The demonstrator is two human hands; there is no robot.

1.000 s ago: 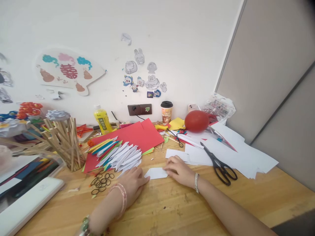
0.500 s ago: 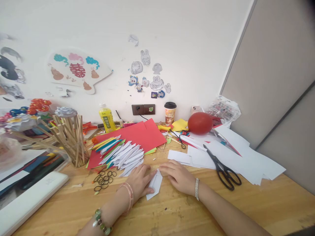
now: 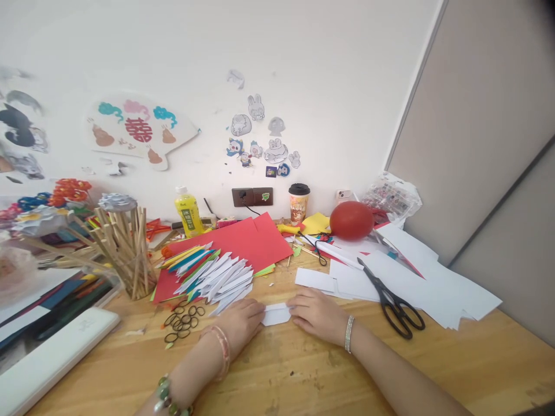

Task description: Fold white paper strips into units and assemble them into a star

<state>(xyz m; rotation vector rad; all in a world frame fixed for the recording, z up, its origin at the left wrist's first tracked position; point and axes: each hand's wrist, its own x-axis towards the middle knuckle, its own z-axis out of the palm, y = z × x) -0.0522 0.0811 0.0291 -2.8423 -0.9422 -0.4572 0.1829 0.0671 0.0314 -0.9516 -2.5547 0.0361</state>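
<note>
A small folded white paper (image 3: 277,315) lies level on the table between my two hands, a crease running along its upper part. The fingers of my left hand (image 3: 241,321) are closed on its left end, hiding that end. At the opposite end, my right hand (image 3: 314,312) grips the paper with bent fingers. Just beyond my left hand lies a heap of folded paper pieces (image 3: 221,274), mostly white with some yellow, blue and green. Several black rings (image 3: 182,320) lie to the left of my left hand.
Black scissors (image 3: 390,300) rest on white paper sheets (image 3: 451,289) at the right. Behind are red paper (image 3: 264,242), a lidded cup (image 3: 299,205), a red balloon (image 3: 352,221) and a yellow bottle (image 3: 188,214). Wooden sticks (image 3: 134,254) stand in a container at the left.
The folded paper has turned from slanting to lying crosswise between my hands. My left hand has shifted slightly down and left, and my right hand now holds the paper's right end.
</note>
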